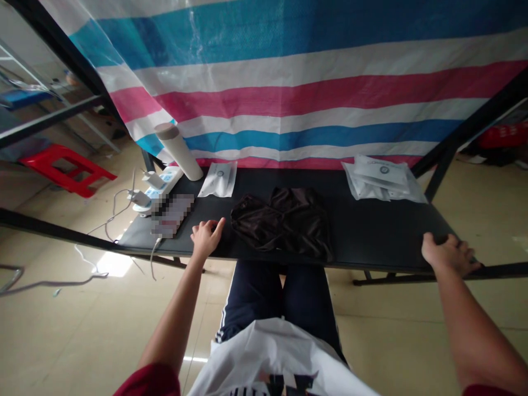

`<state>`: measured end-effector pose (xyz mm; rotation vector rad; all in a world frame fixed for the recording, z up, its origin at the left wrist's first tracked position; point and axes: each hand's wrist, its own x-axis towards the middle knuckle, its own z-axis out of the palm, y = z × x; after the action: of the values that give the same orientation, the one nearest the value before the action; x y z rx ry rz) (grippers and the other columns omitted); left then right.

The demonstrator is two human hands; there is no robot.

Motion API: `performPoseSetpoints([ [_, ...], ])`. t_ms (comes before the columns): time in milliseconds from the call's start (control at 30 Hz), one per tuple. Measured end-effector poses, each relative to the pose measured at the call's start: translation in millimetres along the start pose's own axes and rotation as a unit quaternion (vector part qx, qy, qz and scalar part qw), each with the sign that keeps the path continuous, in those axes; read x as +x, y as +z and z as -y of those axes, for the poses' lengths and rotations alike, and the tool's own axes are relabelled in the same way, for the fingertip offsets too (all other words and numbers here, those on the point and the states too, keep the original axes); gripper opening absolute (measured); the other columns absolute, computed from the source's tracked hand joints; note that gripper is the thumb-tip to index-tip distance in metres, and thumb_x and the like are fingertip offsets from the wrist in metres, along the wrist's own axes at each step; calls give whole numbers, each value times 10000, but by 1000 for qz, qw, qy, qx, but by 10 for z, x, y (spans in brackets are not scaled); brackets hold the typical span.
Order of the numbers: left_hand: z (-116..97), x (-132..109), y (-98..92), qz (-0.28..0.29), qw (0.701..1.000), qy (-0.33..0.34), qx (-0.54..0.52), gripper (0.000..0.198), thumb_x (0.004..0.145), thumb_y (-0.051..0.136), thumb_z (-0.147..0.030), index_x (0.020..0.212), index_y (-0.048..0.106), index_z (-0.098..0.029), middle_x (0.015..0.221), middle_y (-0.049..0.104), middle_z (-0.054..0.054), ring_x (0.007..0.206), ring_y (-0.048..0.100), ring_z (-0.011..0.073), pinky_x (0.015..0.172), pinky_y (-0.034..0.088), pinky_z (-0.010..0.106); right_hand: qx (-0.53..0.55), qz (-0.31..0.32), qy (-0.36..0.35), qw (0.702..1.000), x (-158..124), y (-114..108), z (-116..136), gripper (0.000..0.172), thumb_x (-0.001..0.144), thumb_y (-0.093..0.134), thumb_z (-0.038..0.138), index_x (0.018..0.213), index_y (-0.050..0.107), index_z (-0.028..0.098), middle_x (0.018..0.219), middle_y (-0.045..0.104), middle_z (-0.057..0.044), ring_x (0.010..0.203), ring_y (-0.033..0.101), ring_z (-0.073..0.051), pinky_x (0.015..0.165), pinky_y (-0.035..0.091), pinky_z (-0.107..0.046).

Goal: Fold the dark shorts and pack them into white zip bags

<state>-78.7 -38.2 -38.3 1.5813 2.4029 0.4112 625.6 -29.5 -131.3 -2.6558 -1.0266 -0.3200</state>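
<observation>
Black satin cloth (pixel 280 223) seen crumpled on tabletop (pixel 383 234), long axis L–R, just right of L hand (pixel 207 238), the nearer; its fingers (pixel 218 224) loosely curled, apart, empty. R hand (pixel 449 254) well off, fingers resting on front edge (pixel 396 265).

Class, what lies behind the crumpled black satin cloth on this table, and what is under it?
Behind the crumpled black satin cloth, black tabletop runs back to a blue, white and pink striped tarpaulin. Anything under the cloth is covered, unseen.
</observation>
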Motion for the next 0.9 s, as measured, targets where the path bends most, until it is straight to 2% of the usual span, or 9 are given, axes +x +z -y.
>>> performPoseSetpoints([
  [100,-165,60,96,15,999,41,10,485,860,472,-638,985,714,-236,1108,627,131,1153,477,396,939,397,536,45,56,68,995,-47,-106,81,714,881,437,541,1463,435,126,1481,379,-290,1416,261,-390,1053,162,-620],
  [167,-284,126,104,24,997,73,11,376,839,549,-545,938,710,-220,1087,631,121,1114,504,370,908,418,498,49,64,74,994,-77,-172,131,711,886,438,534,1469,423,128,1498,362,-276,1424,243,-378,1072,139,-602],
  [300,-635,272,16,42,985,140,-96,258,835,552,-402,903,656,-175,852,633,51,830,581,213,758,459,332,41,78,79,993,-133,-268,196,707,902,406,549,1474,405,133,1516,335,-267,1428,231,-357,1077,146,-579],
  [467,-1398,217,-49,73,934,260,-235,197,812,593,-370,850,613,-178,735,602,-4,661,541,128,624,425,242,46,83,68,993,-192,-382,241,711,907,359,560,1471,394,130,1509,335,-265,1417,228,-371,1087,133,-595],
  [567,-1855,66,35,136,890,308,-308,205,805,626,-365,877,606,-174,781,624,10,656,560,116,607,435,234,67,96,52,992,-212,-442,255,719,900,348,553,1490,353,142,1520,304,-277,1405,208,-414,1076,104,-632],
  [633,-2033,-17,111,181,857,335,-348,246,823,620,-378,949,598,-169,889,651,42,703,594,121,624,460,238,75,101,46,991,-223,-465,266,723,898,335,554,1500,331,153,1531,286,-273,1404,195,-428,1075,94,-643],
  [667,-2069,-45,142,187,849,343,-357,267,835,610,-385,990,592,-168,951,658,60,745,611,130,641,472,243,73,98,47,991,-227,-469,272,720,898,331,555,1497,336,156,1534,287,-265,1408,197,-423,1081,99,-642],
  [733,-2037,-79,177,167,855,345,-350,286,865,577,-396,1045,581,-173,1021,662,77,830,634,154,675,486,256,62,86,56,993,-235,-464,280,708,895,338,554,1476,374,151,1532,307,-246,1418,218,-398,1103,127,-627],
  [900,-1629,-174,117,121,881,382,-252,276,913,523,-423,1056,605,-201,1024,682,69,975,648,204,823,506,321,48,64,52,995,-246,-441,269,685,891,385,538,1436,431,126,1523,337,-241,1423,263,-398,1122,177,-625],
])
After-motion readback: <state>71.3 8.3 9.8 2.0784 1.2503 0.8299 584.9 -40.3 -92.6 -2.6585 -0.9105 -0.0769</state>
